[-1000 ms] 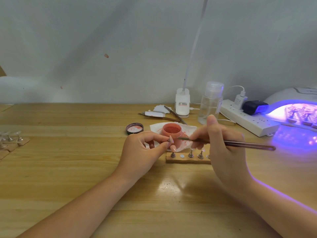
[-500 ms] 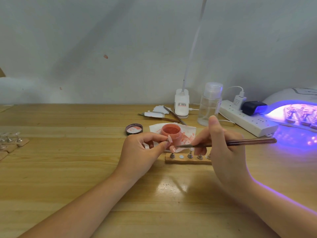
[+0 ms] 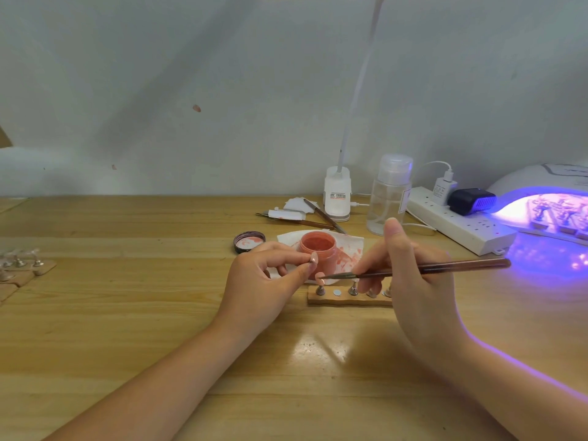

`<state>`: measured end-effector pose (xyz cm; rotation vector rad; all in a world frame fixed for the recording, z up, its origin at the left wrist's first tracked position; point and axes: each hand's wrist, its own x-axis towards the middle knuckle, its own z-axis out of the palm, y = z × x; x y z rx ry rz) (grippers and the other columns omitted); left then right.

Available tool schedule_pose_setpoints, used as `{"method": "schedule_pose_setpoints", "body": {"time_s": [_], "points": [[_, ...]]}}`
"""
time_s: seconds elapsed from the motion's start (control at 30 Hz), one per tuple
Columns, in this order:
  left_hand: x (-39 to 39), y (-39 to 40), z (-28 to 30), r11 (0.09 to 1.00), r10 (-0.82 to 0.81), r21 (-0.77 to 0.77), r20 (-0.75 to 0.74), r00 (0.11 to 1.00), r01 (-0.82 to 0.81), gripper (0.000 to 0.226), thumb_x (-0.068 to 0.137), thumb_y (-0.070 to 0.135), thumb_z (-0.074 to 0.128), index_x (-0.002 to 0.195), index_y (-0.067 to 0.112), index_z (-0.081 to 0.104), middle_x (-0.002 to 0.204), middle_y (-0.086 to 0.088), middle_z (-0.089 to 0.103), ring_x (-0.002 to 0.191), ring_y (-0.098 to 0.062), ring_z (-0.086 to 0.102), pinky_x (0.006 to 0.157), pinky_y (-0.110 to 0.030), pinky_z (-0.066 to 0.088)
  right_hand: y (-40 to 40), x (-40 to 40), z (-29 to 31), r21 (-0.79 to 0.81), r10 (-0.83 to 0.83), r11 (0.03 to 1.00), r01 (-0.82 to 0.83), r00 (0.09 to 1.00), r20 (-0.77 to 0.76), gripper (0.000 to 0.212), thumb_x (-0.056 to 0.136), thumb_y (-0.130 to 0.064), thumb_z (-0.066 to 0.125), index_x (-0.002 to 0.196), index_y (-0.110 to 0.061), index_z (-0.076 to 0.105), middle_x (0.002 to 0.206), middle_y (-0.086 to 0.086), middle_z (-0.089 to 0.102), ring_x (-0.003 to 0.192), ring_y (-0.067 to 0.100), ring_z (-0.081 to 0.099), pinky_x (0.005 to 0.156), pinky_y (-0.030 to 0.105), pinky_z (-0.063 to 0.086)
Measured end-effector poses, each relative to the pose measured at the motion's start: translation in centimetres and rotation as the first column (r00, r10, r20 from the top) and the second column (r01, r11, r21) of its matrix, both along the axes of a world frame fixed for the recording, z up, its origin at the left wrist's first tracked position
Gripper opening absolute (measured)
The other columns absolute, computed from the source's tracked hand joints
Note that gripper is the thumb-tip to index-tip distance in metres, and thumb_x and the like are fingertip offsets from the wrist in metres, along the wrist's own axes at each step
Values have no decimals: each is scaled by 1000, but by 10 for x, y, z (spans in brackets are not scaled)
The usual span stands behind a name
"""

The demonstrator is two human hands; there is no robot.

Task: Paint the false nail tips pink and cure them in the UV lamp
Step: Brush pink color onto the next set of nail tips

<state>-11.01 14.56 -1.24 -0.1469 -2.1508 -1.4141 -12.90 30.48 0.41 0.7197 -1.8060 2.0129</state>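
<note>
**nailnoob:** Pink gel everywhere lol. Why is the open pot [image 3: 317, 249] parked on that stained tissue [image 3: 351, 249] right behind the wooden stand [image 3: 346, 301]?

**gelgrrl:** Probably so a reload is a tiny move. The pot sits at 12 o'clock from the stand, and the tissue looks like it's there for wiping the brush. The pot's lid [image 3: 249, 241] lies at 9 o'clock from it, out of the way.

**nailnoob:** And the hands?

**gelgrrl:** The left hand [image 3: 267, 281] has a clenched grip, thumb and forefinger pinching one nail tip [image 3: 313, 258] up off the table, I'd guess to angle it. The right hand [image 3: 410, 281] is closed round the brush [image 3: 413, 270] like a pen, bristles pointing at 9 o'clock and landing at another pink tip [image 3: 319, 277] on the stand's leftmost peg. I can't tell if they're actually touching it.

**nailnoob:** UV lamp?

**gelgrrl:** The UV lamp [image 3: 521, 176] is at 2 o'clock on the table [image 3: 127, 313], glowing purple, with holders inside that are too blurry to read. More clear tips [image 3: 19, 259] wait at the far 9 o'clock edge, so I'd say plenty's left.
</note>
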Motion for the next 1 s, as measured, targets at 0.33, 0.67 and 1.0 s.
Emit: {"method": "schedule_pose_setpoints", "body": {"time_s": [0.33, 0.67, 1.0], "points": [[2, 3, 0, 990, -11, -137, 8, 1000, 12, 19, 85, 7, 61, 101, 12, 70, 88, 10, 66, 64, 21, 49, 60, 3, 35, 1, -3, 0, 88, -45, 995, 54, 994, -98, 34, 89, -39, 46, 67, -26, 68, 65, 1, 67, 55, 7, 56, 55, 17, 45], [0, 2, -3, 992, 7, -126, 1, 1000, -7, 19, 84, 5, 62, 97, 15, 72, 89, 23, 62, 77, 17, 55, 64, 2, 36, 1, -3, -1, 15, -1, 1000, 1, 999, -42, 46, 91, -34, 43, 56, -15, 67, 52, -1, 64, 46, 9, 55, 48, 15, 42], [2, 3, 0, 998, -11, -61, -12, 1000, 10, 20, 81, 4, 65, 91, 20, 71, 83, 22, 63, 66, 18, 53, 60, 1, 36, 5, 1, 4, -61, -2, 998, 0, 999, -35, 53, 94, -42, 35, 63, -12, 67, 46, 6, 60, 36, 13, 53, 40, 15, 39]]}}
